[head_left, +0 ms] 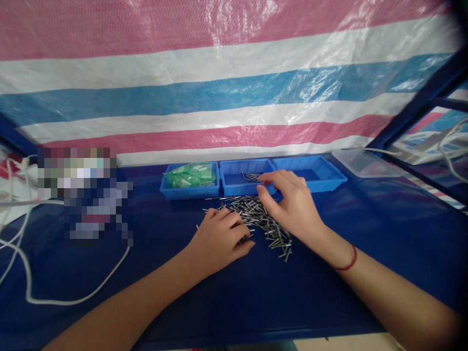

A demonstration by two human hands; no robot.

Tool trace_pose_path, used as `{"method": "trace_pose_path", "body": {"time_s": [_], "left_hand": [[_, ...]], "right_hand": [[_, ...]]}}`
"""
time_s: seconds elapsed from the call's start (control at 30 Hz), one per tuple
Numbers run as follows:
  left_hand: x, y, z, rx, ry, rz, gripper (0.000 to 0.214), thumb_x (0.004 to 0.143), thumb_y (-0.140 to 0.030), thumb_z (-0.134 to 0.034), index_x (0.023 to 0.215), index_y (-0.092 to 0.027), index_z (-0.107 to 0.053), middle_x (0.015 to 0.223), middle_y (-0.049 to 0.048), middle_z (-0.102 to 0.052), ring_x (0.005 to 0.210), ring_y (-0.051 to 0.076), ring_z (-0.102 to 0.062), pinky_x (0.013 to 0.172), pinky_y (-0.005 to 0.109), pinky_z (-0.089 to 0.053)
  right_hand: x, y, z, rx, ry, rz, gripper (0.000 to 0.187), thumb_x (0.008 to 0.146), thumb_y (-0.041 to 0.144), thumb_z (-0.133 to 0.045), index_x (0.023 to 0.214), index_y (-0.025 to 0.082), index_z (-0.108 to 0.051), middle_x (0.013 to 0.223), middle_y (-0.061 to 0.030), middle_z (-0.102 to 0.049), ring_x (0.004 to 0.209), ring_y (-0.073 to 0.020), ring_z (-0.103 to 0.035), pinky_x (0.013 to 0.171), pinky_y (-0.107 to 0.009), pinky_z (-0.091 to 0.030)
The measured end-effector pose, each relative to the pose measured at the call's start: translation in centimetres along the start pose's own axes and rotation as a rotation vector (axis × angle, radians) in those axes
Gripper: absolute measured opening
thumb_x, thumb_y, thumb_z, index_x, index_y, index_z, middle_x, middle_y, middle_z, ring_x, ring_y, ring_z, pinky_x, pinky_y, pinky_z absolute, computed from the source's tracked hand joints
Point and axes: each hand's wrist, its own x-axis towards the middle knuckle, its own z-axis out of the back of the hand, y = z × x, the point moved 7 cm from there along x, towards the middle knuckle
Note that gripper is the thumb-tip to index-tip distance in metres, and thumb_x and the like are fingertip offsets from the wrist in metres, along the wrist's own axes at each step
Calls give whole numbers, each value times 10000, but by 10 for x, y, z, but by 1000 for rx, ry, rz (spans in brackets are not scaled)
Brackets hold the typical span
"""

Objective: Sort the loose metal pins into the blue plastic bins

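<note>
Left hand (219,239): palm down, fingers curled under into a loose fist at the near-left edge of the pins (256,219). Fingertips are tucked among them; cannot tell whether any are pinched inside. Right hand (292,204): palm down, fingers half bent, spread over the far-right side of the heap. Thumb and forefinger meet at the near rim of the middle tray (234,187), apparently nipping something small; the item itself is too small to make out. A thin red cord circles the right wrist.

Pins: thin, straight, bright metal, shiny grey, lying loose on the desk (234,292) between the two hands. The heap forms a band running from far-left to near-right. Single pins point every way, crossing one another, though many lie roughly along that band. A few more lie inside the middle tray, in its back right corner.

Desk: dark blue, smooth, slightly glossy. Three shallow rectangular blue plastic trays stand side by side along its far edge. The left tray (190,187) holds green, crinkled, glossy packets. The right tray (321,173) shows only its floor. To its right, a clear plastic lid or dish (365,163). White cable (73,297) loops over the desk at left. Behind: woven plastic sheet (219,73), striped pink, white and blue.
</note>
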Motion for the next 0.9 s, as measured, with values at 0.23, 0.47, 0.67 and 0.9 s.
{"method": "trace_pose_path", "body": {"time_s": [0.23, 0.47, 0.67, 0.9], "left_hand": [[1, -5, -9, 62, 24, 57, 171, 902, -321, -530, 844, -201, -638, 877, 35, -609, 850, 204, -522, 727, 358, -287], [0, 2, -2, 13, -65, 110, 189, 954, -278, -439, 882, -181, -584, 933, 49, -602, 876, 203, -525, 745, 358, -316], [-2, 28, 10, -341, -241, 295, 135, 948, -256, -430, 893, -191, -534, 876, 15, -594, 836, 157, -561, 727, 286, -387], [-4, 36, 10, -487, -298, 354, 142, 936, -277, -455, 897, -193, -561, 852, 4, -631, 770, 135, -582, 709, 249, -427]], "right_hand": [[-6, 15, -8, 55, 104, 49, 128, 873, 242, -519, 945, 194, -614, 911, -47, -671, 870, -221, -594, 775, -363, -360], [-6, 23, -7, 125, 123, 84, 94, 869, 206, -525, 868, 194, -618, 887, -48, -680, 844, -210, -591, 783, -372, -374], [-8, 32, -16, 449, 286, 64, 110, 877, 200, -535, 805, 201, -618, 781, -24, -672, 740, -161, -591, 716, -312, -441], [-9, 22, -23, 512, 323, -29, 156, 909, 280, -513, 856, 197, -634, 816, -37, -671, 729, -152, -608, 660, -276, -470]]}}
